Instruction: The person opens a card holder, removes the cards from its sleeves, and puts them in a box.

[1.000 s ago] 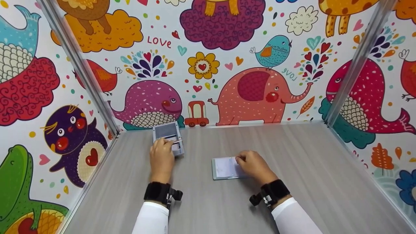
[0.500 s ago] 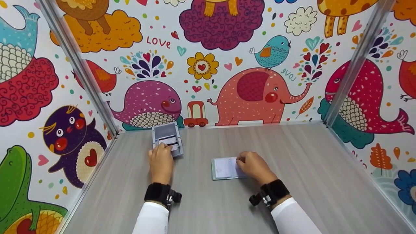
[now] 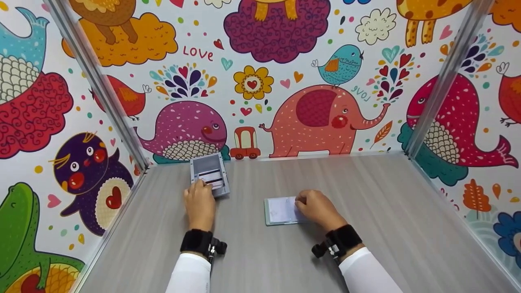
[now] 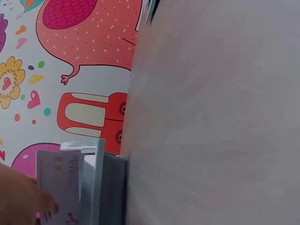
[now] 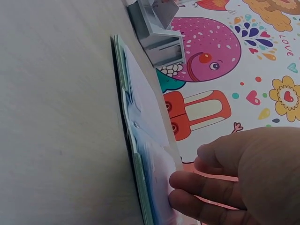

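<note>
My left hand [image 3: 199, 205] is at the near end of a grey divided box [image 3: 204, 162] in the head view. In the left wrist view its thumb lies on a pale printed card [image 4: 58, 180], pinching it upright against the fingers, beside the box wall [image 4: 98, 183]. Pale cards [image 3: 211, 176] stand between the box's dividers. My right hand [image 3: 319, 206] rests at the right side of an open card holder booklet [image 3: 279, 211] with clear sleeves. In the right wrist view, two fingertips touch its right-hand page [image 5: 159, 173]; thumb and index finger lie close together, with nothing visible between them.
Both things lie on a grey wood-grain table [image 3: 252, 256], the box near the back wall [image 3: 260, 110] with its cartoon animals. Metal posts [image 3: 118, 110] stand at the corners. Wrist straps with cameras [image 3: 197, 241] sit on both wrists.
My left hand has drawn back slightly toward me and to the left, from over the box's middle to its near end, uncovering the dividers. The right hand and booklet have stayed in place.
</note>
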Motion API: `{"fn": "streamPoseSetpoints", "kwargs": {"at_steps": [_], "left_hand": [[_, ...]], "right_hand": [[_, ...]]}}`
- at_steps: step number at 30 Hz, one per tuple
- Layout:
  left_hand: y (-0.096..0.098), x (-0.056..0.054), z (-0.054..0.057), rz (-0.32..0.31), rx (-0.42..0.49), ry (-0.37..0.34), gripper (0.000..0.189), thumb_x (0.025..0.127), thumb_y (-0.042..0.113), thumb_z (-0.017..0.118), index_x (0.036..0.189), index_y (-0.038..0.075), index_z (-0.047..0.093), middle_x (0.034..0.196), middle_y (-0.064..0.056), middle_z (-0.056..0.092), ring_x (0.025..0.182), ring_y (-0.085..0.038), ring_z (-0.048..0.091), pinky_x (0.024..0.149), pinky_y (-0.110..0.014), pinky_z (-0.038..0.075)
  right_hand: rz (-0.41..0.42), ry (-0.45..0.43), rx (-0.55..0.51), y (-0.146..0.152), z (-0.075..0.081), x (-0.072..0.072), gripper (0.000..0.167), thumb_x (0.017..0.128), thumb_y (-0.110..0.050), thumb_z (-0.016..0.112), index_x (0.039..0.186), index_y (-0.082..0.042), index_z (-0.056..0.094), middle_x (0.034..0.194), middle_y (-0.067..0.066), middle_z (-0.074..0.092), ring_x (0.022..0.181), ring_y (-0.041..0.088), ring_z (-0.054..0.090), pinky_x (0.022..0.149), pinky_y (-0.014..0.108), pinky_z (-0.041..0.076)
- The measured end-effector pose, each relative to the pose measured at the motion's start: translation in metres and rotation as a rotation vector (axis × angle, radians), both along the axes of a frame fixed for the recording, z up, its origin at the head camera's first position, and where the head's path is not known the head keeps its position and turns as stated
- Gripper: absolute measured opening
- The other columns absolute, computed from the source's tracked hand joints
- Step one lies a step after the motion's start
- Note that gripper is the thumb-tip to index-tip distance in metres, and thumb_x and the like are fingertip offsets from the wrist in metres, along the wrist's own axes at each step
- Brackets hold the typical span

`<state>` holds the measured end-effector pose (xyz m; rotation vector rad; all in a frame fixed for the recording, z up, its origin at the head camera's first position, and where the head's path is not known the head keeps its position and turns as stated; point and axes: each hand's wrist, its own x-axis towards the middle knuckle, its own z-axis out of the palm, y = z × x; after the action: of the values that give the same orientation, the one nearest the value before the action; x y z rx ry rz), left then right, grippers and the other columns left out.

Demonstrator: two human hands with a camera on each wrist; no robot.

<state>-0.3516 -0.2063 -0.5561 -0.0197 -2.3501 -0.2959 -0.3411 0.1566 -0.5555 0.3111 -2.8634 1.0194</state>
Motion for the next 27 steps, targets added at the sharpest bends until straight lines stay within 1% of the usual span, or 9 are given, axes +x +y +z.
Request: {"fn": "streamPoseSetpoints", "kwargs": {"at_steps": [6,9,14,16,20,22,25,27], "left_hand": [[0.0011,-0.0009,-0.0041,-0.01,-0.026,-0.092,0.02,0.098,0.003,0.067,0.1,-0.003,0.085,0.105,-0.021,0.075,0.101,-0.044,0.072,0.086,-0.055,0.045],[0.0021,-0.0013,-0.0046,-0.022,-0.03,-0.132,0.02,0.098,0.002,0.066,0.101,-0.003,0.084,0.107,-0.021,0.077,0.102,-0.043,0.074,0.087,-0.055,0.044],[0.0044,-0.0021,-0.0032,-0.047,-0.048,-0.2,0.021,0.098,0.001,0.064,0.105,-0.001,0.083,0.104,-0.019,0.079,0.103,-0.041,0.074,0.089,-0.055,0.043],[0.005,-0.0023,-0.002,-0.051,-0.05,-0.231,0.022,0.098,0.003,0.064,0.11,0.0,0.083,0.105,-0.019,0.08,0.104,-0.041,0.074,0.09,-0.056,0.043],[0.0052,-0.0024,-0.0008,-0.055,-0.025,-0.301,0.024,0.107,0.012,0.065,0.121,0.002,0.082,0.114,-0.021,0.081,0.112,-0.043,0.073,0.094,-0.06,0.044],[0.0053,-0.0021,-0.0012,-0.054,-0.006,-0.343,0.027,0.11,0.017,0.067,0.127,0.002,0.08,0.119,-0.022,0.08,0.116,-0.043,0.072,0.097,-0.062,0.043],[0.0064,-0.0015,-0.0012,-0.044,0.019,-0.395,0.029,0.11,0.02,0.069,0.129,0.001,0.079,0.124,-0.023,0.079,0.12,-0.044,0.072,0.101,-0.065,0.042],[0.0082,-0.0012,0.0005,-0.037,0.028,-0.406,0.03,0.11,0.022,0.07,0.129,0.0,0.079,0.126,-0.023,0.078,0.121,-0.044,0.071,0.102,-0.065,0.042]], "right_hand": [[0.006,0.034,0.023,0.0005,-0.0012,0.0,0.007,0.1,-0.009,0.079,0.099,-0.008,0.086,0.097,0.004,0.082,0.087,0.019,0.067,0.09,0.048,0.063],[0.009,0.021,0.022,0.0004,-0.0015,0.0003,0.007,0.1,-0.01,0.079,0.101,-0.007,0.086,0.098,0.005,0.082,0.088,0.02,0.067,0.091,0.049,0.064],[0.009,0.006,0.018,0.0,-0.0014,0.0003,0.007,0.101,-0.01,0.079,0.102,-0.007,0.086,0.099,0.005,0.082,0.088,0.02,0.066,0.092,0.049,0.064],[0.009,0.003,0.017,-0.0001,-0.0011,0.0001,0.007,0.101,-0.01,0.079,0.102,-0.007,0.086,0.1,0.005,0.082,0.088,0.02,0.066,0.092,0.049,0.064],[0.009,-0.004,0.018,0.0,-0.0013,-0.0007,0.007,0.102,-0.011,0.08,0.103,-0.008,0.086,0.099,0.005,0.081,0.088,0.019,0.066,0.091,0.047,0.064],[0.011,-0.003,0.022,-0.0001,-0.0015,-0.0009,0.007,0.102,-0.011,0.08,0.102,-0.008,0.086,0.097,0.004,0.081,0.087,0.019,0.066,0.089,0.047,0.064],[0.014,0.002,0.025,0.0001,-0.0014,-0.0009,0.006,0.101,-0.011,0.081,0.102,-0.008,0.086,0.097,0.004,0.081,0.086,0.019,0.065,0.088,0.047,0.063],[0.017,0.006,0.026,0.0005,-0.0014,-0.0009,0.006,0.101,-0.01,0.081,0.102,-0.007,0.086,0.097,0.005,0.081,0.086,0.019,0.065,0.088,0.047,0.063]]}}
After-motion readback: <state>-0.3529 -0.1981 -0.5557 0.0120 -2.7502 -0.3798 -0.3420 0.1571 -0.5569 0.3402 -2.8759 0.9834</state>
